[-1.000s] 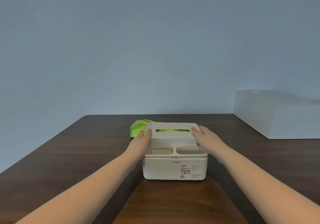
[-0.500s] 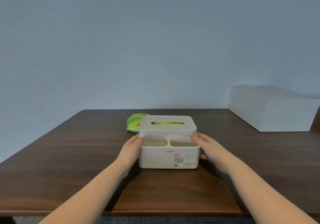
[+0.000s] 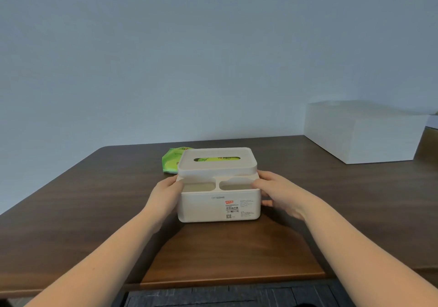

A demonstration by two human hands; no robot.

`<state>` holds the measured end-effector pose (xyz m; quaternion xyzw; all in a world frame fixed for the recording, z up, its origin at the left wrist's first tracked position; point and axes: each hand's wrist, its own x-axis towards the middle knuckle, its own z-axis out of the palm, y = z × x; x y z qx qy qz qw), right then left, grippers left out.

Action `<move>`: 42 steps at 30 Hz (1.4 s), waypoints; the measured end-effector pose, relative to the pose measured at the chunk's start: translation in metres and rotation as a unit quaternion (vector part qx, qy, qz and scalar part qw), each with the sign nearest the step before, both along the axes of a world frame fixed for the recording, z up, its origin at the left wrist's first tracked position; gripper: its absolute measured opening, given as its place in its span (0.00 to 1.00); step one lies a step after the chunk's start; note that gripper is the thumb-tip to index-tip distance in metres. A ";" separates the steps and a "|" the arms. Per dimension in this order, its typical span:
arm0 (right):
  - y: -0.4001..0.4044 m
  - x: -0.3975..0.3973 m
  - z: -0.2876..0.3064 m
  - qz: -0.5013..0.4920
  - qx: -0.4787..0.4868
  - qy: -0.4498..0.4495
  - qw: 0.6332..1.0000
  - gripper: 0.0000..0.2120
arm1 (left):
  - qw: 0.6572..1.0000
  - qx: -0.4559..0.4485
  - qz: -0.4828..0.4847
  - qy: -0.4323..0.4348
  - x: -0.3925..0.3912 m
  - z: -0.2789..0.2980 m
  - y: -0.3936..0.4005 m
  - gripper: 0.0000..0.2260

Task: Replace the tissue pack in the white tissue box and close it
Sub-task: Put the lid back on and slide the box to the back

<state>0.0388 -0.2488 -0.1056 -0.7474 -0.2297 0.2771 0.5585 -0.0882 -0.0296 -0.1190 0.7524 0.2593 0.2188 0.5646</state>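
The white tissue box stands on the dark wooden table, label side facing me. Its lid sits on the back half, and green tissue packaging shows through the slot. Two open front compartments look empty. My left hand grips the box's left side, thumb on the rim. My right hand holds the right side, fingers spread along the wall. A second green tissue pack lies flat behind the box to the left, partly hidden by it.
A large white rectangular box stands at the table's back right. A plain grey-blue wall runs behind the table. The table's near edge lies below my forearms, with dark flooring beneath.
My hands slid down from the lid's sides to the box's lower body. The view has tilted down and drawn back, showing the table's near edge.
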 end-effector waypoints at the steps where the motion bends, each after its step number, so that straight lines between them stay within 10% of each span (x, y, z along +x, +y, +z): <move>1: 0.001 0.000 0.002 -0.002 -0.008 0.002 1.000 0.18 | 1.000 0.012 0.007 0.012 0.001 0.002 0.000 0.12; 23: -0.040 0.106 -0.010 -0.348 0.077 -0.058 0.933 0.12 | 0.992 0.119 0.016 -0.035 0.140 -0.001 -0.078 0.17; 42: -0.053 0.294 -0.003 -0.483 0.125 -0.052 0.865 0.14 | 0.996 -0.018 -0.004 -0.090 0.359 -0.010 -0.120 0.14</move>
